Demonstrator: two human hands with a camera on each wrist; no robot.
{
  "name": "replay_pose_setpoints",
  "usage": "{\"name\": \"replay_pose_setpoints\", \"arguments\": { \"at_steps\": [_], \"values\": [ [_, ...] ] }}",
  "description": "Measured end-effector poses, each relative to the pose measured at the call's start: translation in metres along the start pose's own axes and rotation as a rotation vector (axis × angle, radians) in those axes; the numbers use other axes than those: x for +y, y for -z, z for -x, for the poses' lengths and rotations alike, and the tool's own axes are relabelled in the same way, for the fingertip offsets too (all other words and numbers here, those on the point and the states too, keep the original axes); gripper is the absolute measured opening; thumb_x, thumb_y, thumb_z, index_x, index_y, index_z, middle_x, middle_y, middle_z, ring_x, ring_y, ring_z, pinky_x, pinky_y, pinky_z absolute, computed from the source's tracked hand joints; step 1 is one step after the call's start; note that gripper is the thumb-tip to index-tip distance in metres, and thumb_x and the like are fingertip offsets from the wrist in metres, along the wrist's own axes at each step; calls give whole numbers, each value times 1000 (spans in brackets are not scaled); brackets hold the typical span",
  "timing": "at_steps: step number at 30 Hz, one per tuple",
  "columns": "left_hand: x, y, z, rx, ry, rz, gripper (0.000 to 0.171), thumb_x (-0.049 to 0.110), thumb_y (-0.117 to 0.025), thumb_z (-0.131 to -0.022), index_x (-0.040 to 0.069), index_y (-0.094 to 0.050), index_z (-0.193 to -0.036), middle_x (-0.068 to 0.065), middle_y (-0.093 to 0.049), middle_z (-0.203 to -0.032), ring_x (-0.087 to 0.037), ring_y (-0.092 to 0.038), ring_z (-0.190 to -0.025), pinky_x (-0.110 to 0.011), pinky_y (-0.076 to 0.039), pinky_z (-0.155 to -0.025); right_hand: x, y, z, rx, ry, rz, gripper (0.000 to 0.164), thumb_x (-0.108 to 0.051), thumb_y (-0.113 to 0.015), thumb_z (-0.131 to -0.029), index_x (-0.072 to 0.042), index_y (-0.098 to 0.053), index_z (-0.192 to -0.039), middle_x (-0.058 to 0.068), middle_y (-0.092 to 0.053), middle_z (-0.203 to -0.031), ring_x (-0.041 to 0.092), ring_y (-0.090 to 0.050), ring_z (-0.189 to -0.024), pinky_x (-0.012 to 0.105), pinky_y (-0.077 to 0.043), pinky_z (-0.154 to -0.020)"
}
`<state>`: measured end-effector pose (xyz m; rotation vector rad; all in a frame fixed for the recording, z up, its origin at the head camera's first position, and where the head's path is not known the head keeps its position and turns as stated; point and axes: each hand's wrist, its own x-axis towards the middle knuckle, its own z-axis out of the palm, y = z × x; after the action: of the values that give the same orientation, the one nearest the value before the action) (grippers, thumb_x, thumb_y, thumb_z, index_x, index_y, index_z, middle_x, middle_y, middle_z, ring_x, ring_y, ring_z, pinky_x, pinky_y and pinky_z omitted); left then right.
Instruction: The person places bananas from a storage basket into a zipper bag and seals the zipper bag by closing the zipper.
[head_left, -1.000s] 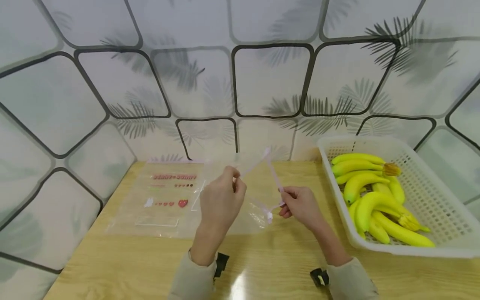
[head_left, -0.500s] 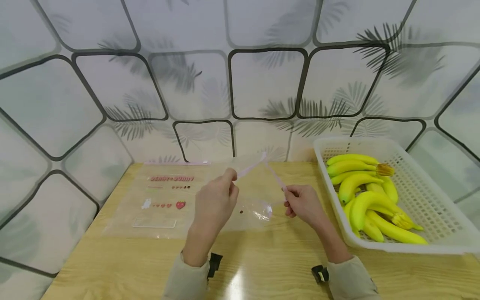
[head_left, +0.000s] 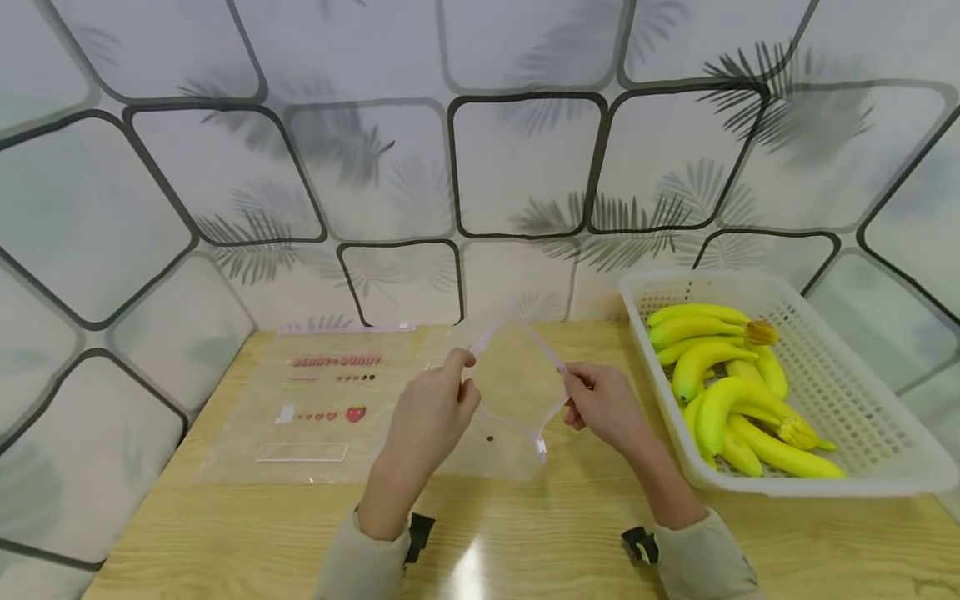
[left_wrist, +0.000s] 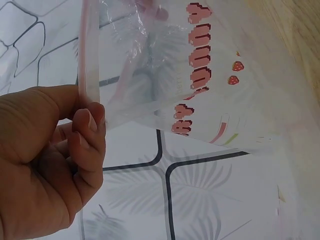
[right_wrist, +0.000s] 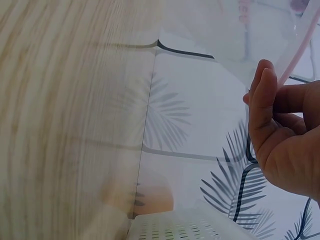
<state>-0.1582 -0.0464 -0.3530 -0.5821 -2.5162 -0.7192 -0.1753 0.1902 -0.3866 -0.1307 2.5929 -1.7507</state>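
A clear plastic zip bag (head_left: pixel 510 458) with a pink zip edge is between my two hands in the head view, its mouth spread apart. My left hand (head_left: pixel 431 412) pinches one side of the mouth; in the left wrist view, thumb and fingers grip the pink zip strip (left_wrist: pixel 90 55), beside pink lettering. My right hand (head_left: pixel 603 408) pinches the opposite side, and the right wrist view shows its fingers on the pink edge (right_wrist: pixel 297 47). A whitish zip slider (head_left: pixel 542 448) hangs at the near corner of the mouth. The left palm is hidden in the head view.
Another clear bag (head_left: pixel 307 467) with red lettering and strawberry prints lies flat at the left. To the right stands a white perforated basket (head_left: pixel 885 417) holding several yellow bananas (head_left: pixel 738 417). A patterned wall (head_left: pixel 525 167) rises behind the wooden table (head_left: pixel 570 533).
The bag's mouth narrowed half a second ago and is now spread wider again, with the slider corner hanging lower. Both hands keep their pinch. The whole head view has shifted slightly.
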Motion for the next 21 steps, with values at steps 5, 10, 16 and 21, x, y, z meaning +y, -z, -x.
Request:
{"name": "replay_pose_setpoints", "arguments": {
  "at_steps": [5,10,16,21],
  "values": [
    [-4,1,-1,17,11,20,23,-2,-61,-87,-3,-63,-109,5,-38,-55,-5,-27,-47,-18,-22,-42,-1,1,-1,17,-10,-7,32,-9,-49,-103,9,-61,-126,19,-61,-77,15,-59,-54,27,-54,-51],
    [-2,0,-4,36,-2,85,23,-4,-60,-87,-5,-63,-110,5,-43,-55,-3,-29,-46,-17,-24,-42,2,0,-2,37,-7,25,31,-9,-52,-101,7,-63,-125,17,-62,-79,16,-60,-55,28,-54,-52],
    [1,-5,-4,54,-7,186,24,-5,-59,-88,-7,-61,-112,5,-47,-54,-1,-31,-45,-16,-27,-42,0,-9,-1,17,18,54,30,-11,-54,-99,4,-66,-122,11,-64,-75,18,-61,-56,29,-55,-54],
    [0,-7,-3,76,39,228,25,-4,-60,-89,-8,-61,-113,1,-56,-57,-1,-37,-44,-17,-31,-41,-1,-12,2,19,20,40,28,-11,-56,-99,4,-67,-120,12,-64,-76,18,-61,-56,29,-55,-53]
  ]
}}
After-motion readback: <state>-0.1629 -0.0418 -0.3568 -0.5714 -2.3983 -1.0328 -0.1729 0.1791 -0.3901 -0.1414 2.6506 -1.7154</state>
